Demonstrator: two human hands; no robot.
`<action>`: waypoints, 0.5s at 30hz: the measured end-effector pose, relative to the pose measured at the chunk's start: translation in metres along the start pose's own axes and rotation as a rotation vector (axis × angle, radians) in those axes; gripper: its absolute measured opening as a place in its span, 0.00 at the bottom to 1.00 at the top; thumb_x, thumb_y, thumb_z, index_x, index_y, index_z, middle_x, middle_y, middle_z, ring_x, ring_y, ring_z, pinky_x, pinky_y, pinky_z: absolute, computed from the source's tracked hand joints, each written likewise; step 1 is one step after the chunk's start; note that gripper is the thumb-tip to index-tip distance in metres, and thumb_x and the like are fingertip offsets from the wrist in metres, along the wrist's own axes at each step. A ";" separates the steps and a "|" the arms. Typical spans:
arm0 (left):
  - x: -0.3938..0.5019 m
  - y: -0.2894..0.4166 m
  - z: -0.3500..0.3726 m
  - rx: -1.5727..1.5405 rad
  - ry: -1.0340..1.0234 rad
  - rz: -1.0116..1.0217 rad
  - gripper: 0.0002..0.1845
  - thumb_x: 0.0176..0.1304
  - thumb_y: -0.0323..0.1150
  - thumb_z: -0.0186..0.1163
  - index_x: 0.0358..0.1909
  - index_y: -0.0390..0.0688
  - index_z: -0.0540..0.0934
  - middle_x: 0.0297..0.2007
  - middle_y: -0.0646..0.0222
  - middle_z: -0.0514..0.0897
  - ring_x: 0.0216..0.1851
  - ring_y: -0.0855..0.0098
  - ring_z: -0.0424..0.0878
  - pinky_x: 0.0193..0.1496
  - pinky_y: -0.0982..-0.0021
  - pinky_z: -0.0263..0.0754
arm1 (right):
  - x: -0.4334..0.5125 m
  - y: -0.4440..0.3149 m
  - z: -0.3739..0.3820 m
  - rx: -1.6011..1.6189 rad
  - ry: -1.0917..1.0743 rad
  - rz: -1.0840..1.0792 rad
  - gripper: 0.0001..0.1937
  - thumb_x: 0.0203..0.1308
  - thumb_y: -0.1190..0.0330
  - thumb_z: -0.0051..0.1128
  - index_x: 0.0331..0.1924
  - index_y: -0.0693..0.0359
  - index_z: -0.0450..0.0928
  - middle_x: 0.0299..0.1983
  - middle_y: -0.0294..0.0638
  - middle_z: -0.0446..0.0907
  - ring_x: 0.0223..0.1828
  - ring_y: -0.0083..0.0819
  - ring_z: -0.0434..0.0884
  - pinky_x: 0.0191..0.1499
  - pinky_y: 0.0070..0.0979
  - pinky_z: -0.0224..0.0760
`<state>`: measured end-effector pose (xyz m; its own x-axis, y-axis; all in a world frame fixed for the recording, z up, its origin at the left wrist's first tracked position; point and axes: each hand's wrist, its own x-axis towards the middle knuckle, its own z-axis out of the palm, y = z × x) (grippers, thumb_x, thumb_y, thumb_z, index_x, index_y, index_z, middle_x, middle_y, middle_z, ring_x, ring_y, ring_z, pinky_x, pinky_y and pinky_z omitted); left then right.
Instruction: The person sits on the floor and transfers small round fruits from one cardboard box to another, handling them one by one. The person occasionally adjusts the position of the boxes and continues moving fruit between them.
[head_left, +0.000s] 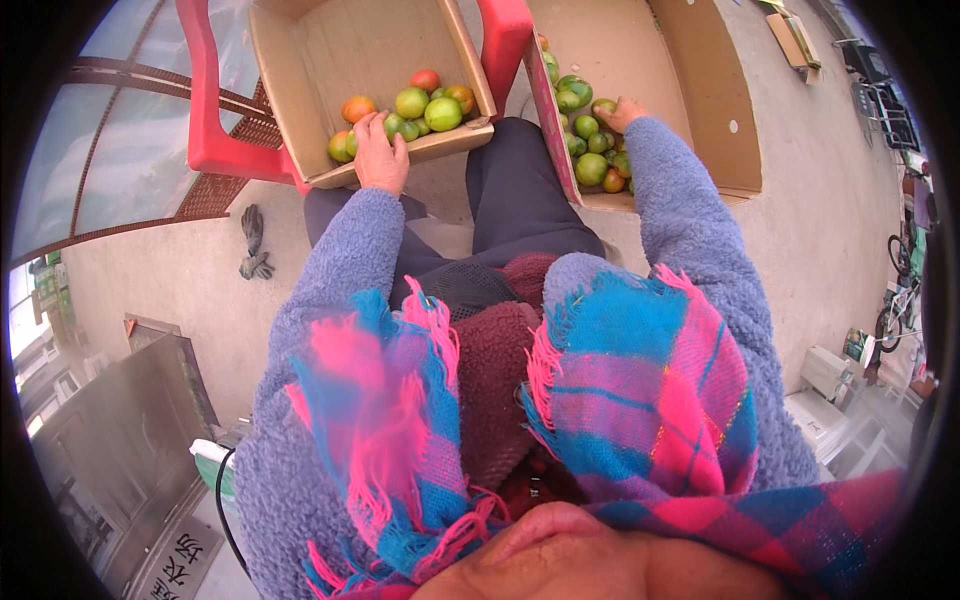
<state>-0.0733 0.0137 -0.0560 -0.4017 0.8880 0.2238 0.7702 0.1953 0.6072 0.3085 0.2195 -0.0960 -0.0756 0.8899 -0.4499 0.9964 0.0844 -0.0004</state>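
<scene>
My left hand (381, 155) rests at the near edge of a cardboard box (360, 45), its fingers on tomatoes beside an orange-red tomato (358, 109). Several green tomatoes (442, 114) and a red one (425, 80) lie near the same edge. At the right, my right hand (622, 115) reaches into a larger cardboard box (720, 112), its fingertips at a green tomato (604, 106). More green tomatoes (592, 169) and an orange one (613, 181) are heaped along that box's left wall. Whether my left fingers grip a tomato is hidden.
A red plastic chair (206, 127) supports the left box. Dark gloves (256, 244) lie on the concrete floor (180, 292) at the left. A small open carton (795, 45) stands at the upper right. Bicycles (892, 315) are at the far right.
</scene>
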 end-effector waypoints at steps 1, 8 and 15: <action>0.000 0.000 0.001 0.000 0.002 0.013 0.22 0.56 0.29 0.59 0.54 0.41 0.72 0.55 0.54 0.70 0.54 0.53 0.74 0.56 0.59 0.71 | 0.000 0.001 0.004 0.002 0.030 0.037 0.43 0.52 0.33 0.51 0.60 0.63 0.71 0.58 0.58 0.73 0.62 0.53 0.69 0.65 0.40 0.62; 0.006 0.005 0.006 -0.023 0.001 0.002 0.20 0.56 0.29 0.59 0.53 0.41 0.73 0.55 0.56 0.70 0.53 0.53 0.74 0.55 0.59 0.71 | 0.022 0.009 0.018 0.058 0.001 0.168 0.46 0.47 0.30 0.53 0.60 0.63 0.72 0.58 0.59 0.73 0.65 0.49 0.68 0.65 0.39 0.62; 0.007 -0.001 0.009 -0.052 0.021 0.011 0.20 0.56 0.28 0.58 0.53 0.41 0.73 0.55 0.55 0.70 0.53 0.54 0.74 0.55 0.60 0.71 | 0.015 0.026 -0.017 0.742 -0.152 0.125 0.47 0.51 0.30 0.48 0.64 0.62 0.65 0.61 0.53 0.70 0.59 0.49 0.74 0.59 0.38 0.69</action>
<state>-0.0725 0.0235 -0.0619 -0.4039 0.8810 0.2463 0.7482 0.1632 0.6431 0.3330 0.2426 -0.0873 -0.0079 0.7968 -0.6043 0.7655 -0.3840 -0.5163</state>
